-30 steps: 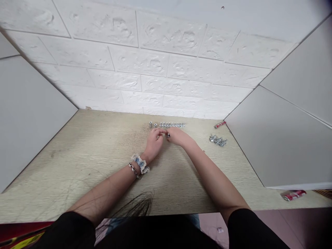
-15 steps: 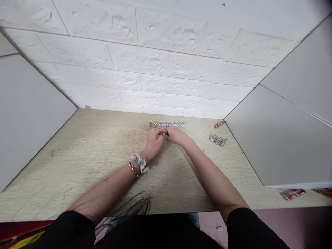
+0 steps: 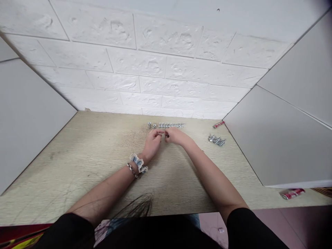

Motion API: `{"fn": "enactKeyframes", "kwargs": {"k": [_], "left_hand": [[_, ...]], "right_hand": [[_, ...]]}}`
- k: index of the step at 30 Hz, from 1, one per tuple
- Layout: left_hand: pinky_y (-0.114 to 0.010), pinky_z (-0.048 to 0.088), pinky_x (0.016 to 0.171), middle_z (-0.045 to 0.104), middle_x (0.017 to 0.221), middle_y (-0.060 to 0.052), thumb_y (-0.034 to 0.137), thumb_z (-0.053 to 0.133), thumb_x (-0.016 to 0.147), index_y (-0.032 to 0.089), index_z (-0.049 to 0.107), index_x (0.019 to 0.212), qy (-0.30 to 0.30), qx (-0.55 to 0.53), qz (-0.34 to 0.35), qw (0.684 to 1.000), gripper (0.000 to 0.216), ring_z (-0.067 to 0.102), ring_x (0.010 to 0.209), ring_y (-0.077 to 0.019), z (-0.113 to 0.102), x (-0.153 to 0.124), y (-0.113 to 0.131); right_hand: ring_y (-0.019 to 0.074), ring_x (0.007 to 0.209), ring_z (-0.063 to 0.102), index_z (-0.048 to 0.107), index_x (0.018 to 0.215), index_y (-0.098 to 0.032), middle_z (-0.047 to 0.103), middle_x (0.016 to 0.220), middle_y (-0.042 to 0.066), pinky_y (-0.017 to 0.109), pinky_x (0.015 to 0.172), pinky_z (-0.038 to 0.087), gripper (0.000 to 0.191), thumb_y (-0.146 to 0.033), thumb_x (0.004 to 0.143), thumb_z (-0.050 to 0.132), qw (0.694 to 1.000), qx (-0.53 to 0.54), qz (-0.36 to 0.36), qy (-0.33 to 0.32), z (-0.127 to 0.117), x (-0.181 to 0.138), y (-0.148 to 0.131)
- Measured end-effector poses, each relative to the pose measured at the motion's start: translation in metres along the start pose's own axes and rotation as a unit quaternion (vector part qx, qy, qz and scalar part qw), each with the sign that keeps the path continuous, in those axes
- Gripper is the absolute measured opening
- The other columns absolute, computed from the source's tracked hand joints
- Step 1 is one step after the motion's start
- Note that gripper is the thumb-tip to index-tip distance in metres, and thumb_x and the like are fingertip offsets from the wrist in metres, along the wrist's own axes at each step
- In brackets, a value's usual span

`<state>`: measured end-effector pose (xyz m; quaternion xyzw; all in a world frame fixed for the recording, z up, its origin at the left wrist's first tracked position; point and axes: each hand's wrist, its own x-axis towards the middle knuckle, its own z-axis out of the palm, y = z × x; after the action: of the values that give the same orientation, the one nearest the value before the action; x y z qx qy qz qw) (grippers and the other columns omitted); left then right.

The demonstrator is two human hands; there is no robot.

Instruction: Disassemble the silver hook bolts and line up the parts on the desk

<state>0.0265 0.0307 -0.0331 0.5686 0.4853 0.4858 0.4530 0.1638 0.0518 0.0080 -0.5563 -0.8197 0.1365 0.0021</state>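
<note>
My left hand (image 3: pixel 152 142) is just above the tabletop, its fingers stretched towards my right hand. It appears to hold nothing. My right hand (image 3: pixel 175 136) is closed, with its fingertips pinched around something small and dark that I cannot make out. A narrow gap separates the fingertips of the two hands. Right behind them stands a row of small silver screws (image 3: pixel 171 125). Left of that row are two short, threaded metal pieces, one taller (image 3: pixel 149 125) and one lower (image 3: pixel 154 126).
A small pile of silver screws (image 3: pixel 217 140) lies to the right on the wooden tabletop (image 3: pixel 98 138). Beyond it is a red battery (image 3: pixel 218 124) by the right panel (image 3: pixel 280 138). Another red cylinder (image 3: pixel 293 194) lies near the front edge. A white brick-patterned wall (image 3: pixel 153 86) closes the back.
My fingertips have come slightly apart, where they touched or overlapped before. The view has tilted a little; the screws and metal pieces stay in place.
</note>
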Motion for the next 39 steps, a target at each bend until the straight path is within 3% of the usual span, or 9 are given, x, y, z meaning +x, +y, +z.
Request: {"fn": "enactKeyframes", "kwargs": {"k": [6, 11, 15, 20, 28, 34, 39], "left_hand": [[-0.019, 0.048, 0.064, 0.062, 0.1, -0.007, 0.009, 0.046, 0.077, 0.014, 0.061, 0.091, -0.016, -0.157, -0.124, 0.98, 0.021, 0.061, 0.081, -0.011, 0.003, -0.001, 0.005], [-0.015, 0.052, 0.065, 0.065, 0.08, -0.007, 0.016, 0.044, 0.088, 0.01, 0.06, 0.088, -0.124, -0.362, -0.277, 0.882, 0.017, 0.063, 0.068, -0.0071, -0.001, 0.0, 0.011], [-0.015, 0.054, 0.069, 0.067, 0.082, -0.004, 0.019, 0.04, 0.092, 0.013, 0.061, 0.09, -0.149, -0.437, -0.311, 0.831, 0.021, 0.065, 0.069, -0.0066, -0.005, 0.002, 0.014], [-0.012, 0.054, 0.071, 0.068, 0.085, -0.004, 0.013, 0.038, 0.092, 0.012, 0.061, 0.094, -0.124, -0.463, -0.293, 0.827, 0.023, 0.066, 0.075, -0.0058, -0.005, 0.003, 0.015], [-0.015, 0.056, 0.066, 0.069, 0.081, -0.004, 0.017, 0.048, 0.089, 0.012, 0.062, 0.088, -0.137, -0.435, -0.277, 0.846, 0.015, 0.067, 0.072, -0.0079, -0.006, 0.001, 0.011], [-0.013, 0.055, 0.067, 0.069, 0.079, -0.005, 0.014, 0.049, 0.087, 0.01, 0.064, 0.081, -0.162, -0.409, -0.25, 0.862, 0.017, 0.066, 0.072, -0.0072, -0.006, 0.001, 0.009], [-0.013, 0.054, 0.063, 0.068, 0.075, -0.005, 0.016, 0.051, 0.086, 0.01, 0.064, 0.08, -0.162, -0.386, -0.257, 0.871, 0.016, 0.065, 0.066, -0.0069, -0.005, 0.001, 0.003]], "right_hand": [[0.0122, 0.072, 0.052, 0.06, 0.081, -0.015, 0.064, 0.085, 0.004, 0.021, 0.062, 0.035, 0.012, -0.017, 0.07, 0.054, 0.998, 0.043, 0.001, 0.035, -0.018, -0.011, 0.0], [0.0123, 0.073, 0.05, 0.059, 0.08, -0.015, 0.063, 0.083, 0.004, 0.021, 0.062, 0.034, 0.011, -0.017, 0.071, 0.054, 0.997, 0.047, -0.028, 0.054, -0.028, -0.018, -0.013], [0.0127, 0.07, 0.05, 0.059, 0.078, -0.014, 0.063, 0.081, 0.005, 0.023, 0.06, 0.033, 0.009, -0.016, 0.072, 0.052, 0.997, 0.032, -0.044, 0.052, -0.029, -0.019, -0.023], [0.0145, 0.078, 0.053, 0.062, 0.082, -0.014, 0.064, 0.086, 0.007, 0.024, 0.069, 0.036, 0.019, -0.01, 0.072, 0.047, 0.994, 0.023, -0.063, 0.086, -0.03, -0.021, -0.027], [0.0179, 0.084, 0.056, 0.062, 0.085, -0.014, 0.064, 0.089, 0.009, 0.026, 0.072, 0.037, 0.02, -0.011, 0.081, 0.043, 0.996, -0.048, -0.046, 0.065, -0.03, -0.025, -0.033], [0.0192, 0.092, 0.057, 0.055, 0.107, -0.017, 0.064, 0.1, 0.009, 0.027, 0.074, 0.039, 0.027, -0.015, 0.084, 0.042, 0.996, -0.021, -0.026, 0.085, -0.027, -0.026, -0.036], [0.0201, 0.093, 0.058, 0.054, 0.111, -0.016, 0.065, 0.099, 0.01, 0.029, 0.076, 0.04, 0.029, -0.017, 0.085, 0.042, 0.996, -0.016, -0.031, 0.077, -0.024, -0.025, -0.035]]}}
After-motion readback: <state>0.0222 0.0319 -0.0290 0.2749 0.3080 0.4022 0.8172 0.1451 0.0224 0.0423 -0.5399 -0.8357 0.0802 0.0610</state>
